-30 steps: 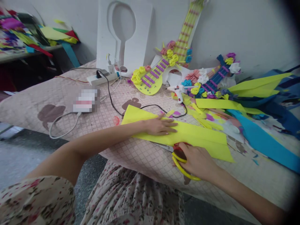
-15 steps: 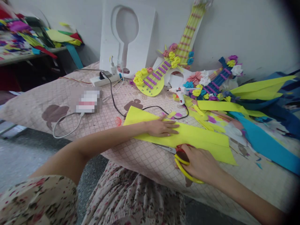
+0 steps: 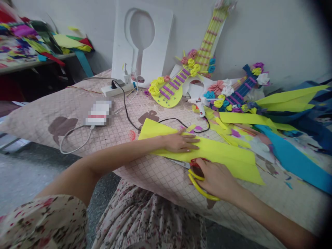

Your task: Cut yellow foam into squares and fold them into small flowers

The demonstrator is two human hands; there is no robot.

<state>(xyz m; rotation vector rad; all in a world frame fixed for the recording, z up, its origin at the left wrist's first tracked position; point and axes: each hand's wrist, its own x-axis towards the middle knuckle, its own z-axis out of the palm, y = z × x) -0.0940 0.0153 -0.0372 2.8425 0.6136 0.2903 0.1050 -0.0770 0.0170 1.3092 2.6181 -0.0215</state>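
Note:
A long sheet of yellow paper lies on the quilted tablecloth in front of me. My left hand rests flat on it with the fingers stretched out. In my right hand is a pair of scissors with red and yellow handles. Their blades point left along the near edge of the sheet and are partly hidden under it. Whether the blades are parted I cannot tell.
Beyond the paper lie a white glue gun with its black cord and a yellow paper guitar. A blue paper strip and scraps lie at right. At left are a power strip and a blurred-out device on a white cable.
My right hand and the scissors have slid slightly left along the near edge of the yellow paper. My left hand still presses on the sheet.

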